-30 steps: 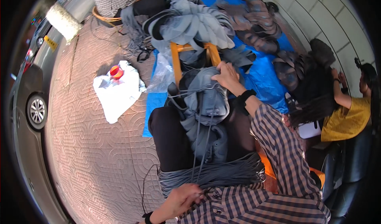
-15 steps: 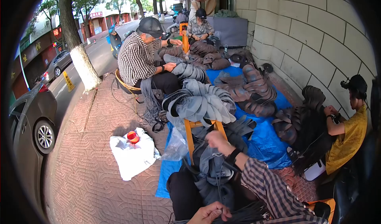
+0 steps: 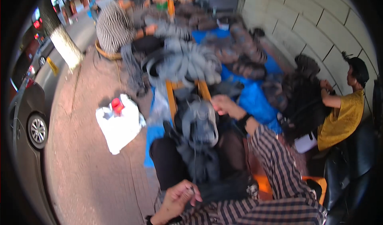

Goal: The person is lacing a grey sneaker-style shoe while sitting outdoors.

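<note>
Low at the front, my left hand is closed, thumb against fingers, where a thin dark cord comes down from the pile on my lap. My right hand is raised beyond my knees, its fingers curled; blur hides whatever they hold. Just left of it lies a grey curved fabric piece, on top of dark grey fabric pieces between my legs. Behind them stands an orange wooden frame, with a heap of grey curved strips over its far end.
A white bag with a red cup lies on the paving at left. Blue sheeting carries brown bundles. A person in striped clothing sits ahead; another in yellow sits at right, by the wall.
The view has tilted down, so the scene sits higher and further left. My right hand stays raised, now beside the grey curved piece; my left hand shows more fully, still closed.
</note>
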### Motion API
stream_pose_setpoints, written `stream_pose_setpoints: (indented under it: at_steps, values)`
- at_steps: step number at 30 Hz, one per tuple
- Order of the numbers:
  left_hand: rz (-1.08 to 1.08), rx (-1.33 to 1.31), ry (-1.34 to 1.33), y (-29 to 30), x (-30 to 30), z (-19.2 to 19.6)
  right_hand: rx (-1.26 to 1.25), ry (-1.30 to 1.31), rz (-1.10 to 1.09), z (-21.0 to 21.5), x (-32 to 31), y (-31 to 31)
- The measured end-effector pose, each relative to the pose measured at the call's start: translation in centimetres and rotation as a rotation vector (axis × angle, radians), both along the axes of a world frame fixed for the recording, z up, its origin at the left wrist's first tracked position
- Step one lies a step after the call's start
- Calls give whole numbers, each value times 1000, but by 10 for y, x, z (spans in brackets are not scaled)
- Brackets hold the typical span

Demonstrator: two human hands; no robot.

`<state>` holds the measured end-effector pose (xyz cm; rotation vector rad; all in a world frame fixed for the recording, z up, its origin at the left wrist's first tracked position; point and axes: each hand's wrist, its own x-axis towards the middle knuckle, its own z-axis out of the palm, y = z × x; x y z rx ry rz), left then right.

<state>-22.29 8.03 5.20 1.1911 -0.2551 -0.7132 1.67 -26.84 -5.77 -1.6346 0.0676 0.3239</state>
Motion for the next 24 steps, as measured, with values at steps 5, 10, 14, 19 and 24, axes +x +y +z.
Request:
stream_pose_setpoints:
  at_steps: [5, 10, 14, 19, 24]
  values:
    - [51, -81, 176, 19, -47, 3, -82, -26, -152, -11, 9, 15]
    - [207, -107, 448, 56, -101, 6, -258, 32, -218, -14, 13, 15]
    - [171, -305, 853, 97, -134, -10, -461, -65, -319, -31, 17, 17]
    - [207, 287, 833, 230, -286, -100, -480, -85, -286, -31, 20, 24]
    - [148, 74, 932, 205, -247, -108, -897, -374, -405, -28, 13, 2]
